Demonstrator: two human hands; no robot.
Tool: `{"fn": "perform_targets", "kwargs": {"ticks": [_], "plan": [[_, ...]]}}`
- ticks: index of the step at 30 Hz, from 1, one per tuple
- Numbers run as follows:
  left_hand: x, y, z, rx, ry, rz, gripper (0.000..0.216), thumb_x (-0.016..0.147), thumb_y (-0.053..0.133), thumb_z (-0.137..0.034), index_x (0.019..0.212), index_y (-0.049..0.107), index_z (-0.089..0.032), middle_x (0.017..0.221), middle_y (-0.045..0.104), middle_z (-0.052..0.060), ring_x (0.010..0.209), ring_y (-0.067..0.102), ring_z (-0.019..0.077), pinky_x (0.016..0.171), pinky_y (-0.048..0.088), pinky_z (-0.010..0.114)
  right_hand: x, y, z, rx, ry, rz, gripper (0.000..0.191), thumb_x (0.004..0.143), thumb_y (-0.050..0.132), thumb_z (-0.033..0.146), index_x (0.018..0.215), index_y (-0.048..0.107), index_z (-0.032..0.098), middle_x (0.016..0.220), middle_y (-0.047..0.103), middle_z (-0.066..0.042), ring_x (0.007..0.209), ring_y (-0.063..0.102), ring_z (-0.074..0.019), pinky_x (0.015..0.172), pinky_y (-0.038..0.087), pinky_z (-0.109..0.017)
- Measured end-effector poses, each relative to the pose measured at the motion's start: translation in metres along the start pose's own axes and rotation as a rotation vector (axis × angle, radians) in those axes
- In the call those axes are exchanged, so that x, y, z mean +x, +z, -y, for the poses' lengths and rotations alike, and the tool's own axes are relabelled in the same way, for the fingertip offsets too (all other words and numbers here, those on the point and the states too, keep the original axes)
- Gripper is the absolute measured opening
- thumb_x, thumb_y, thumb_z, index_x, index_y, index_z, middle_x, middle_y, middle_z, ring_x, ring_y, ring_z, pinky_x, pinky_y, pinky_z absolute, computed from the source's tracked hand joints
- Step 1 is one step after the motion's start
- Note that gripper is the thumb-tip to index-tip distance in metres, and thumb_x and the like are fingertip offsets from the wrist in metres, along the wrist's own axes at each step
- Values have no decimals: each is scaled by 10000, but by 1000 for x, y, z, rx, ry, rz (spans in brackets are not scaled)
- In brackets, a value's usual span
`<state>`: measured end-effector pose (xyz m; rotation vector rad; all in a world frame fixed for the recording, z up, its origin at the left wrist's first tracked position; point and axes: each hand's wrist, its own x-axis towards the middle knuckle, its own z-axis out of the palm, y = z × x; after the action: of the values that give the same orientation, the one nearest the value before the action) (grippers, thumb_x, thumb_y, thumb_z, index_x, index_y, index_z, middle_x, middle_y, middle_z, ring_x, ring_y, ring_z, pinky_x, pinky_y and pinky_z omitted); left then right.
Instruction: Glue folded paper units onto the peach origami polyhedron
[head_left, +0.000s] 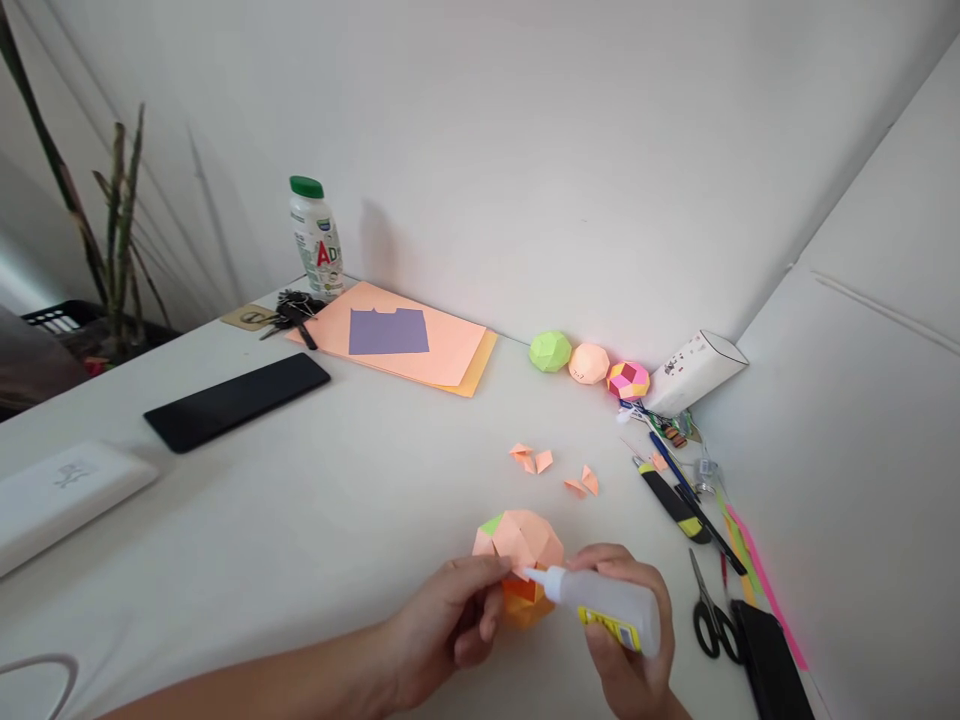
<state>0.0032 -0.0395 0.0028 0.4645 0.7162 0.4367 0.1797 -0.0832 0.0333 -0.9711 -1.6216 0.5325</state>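
My left hand [457, 620] pinches the near left side of a paper polyhedron ball [531, 540], mostly peach with a green patch and an orange lower part. A dark gap shows in the ball's near side. My right hand [637, 620] is wrapped round a translucent glue bottle [611, 605] with a yellow label. The bottle lies tilted, its thin nozzle touching or almost touching the paper beside my left fingertips. Beyond the ball lie small folded peach paper pieces [531, 460], with more peach scraps [583, 482] to their right.
Along the wall stand a green paper ball [550, 351], a peach one [589, 363] and a multicoloured one [628, 380]. A utility knife [671, 500] and scissors [712, 615] lie right. Left are a black phone [238, 400], peach sheets [450, 345] and a white bottle [316, 240].
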Motion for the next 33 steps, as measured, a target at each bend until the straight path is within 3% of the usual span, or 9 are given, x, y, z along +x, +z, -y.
{"fn": "perform_targets", "kwargs": {"ticks": [11,23,33], "plan": [[-1,2,1,116,88,7,508,706,581,-522,357,504,-163,292,292,-61,310,209,50,424,87,259,-4,-4,-1,-44,-21,8,273,868,540,324,1118,497,226,926,617,-105,873,582,-251,677,525,-392],[-2,5,1,117,83,-2,502,674,602,-560,379,498,-168,298,308,-68,307,201,47,419,81,260,-4,-4,-1,-60,8,-16,250,864,561,354,1069,519,218,922,632,-114,845,610,-246,652,537,-385],[0,2,2,90,92,9,463,733,581,-492,416,513,-162,320,388,-48,313,212,49,412,84,251,-9,-7,-6,-113,-76,6,282,847,598,335,1093,529,217,907,644,-110,874,635,-262,667,560,-408]]}}
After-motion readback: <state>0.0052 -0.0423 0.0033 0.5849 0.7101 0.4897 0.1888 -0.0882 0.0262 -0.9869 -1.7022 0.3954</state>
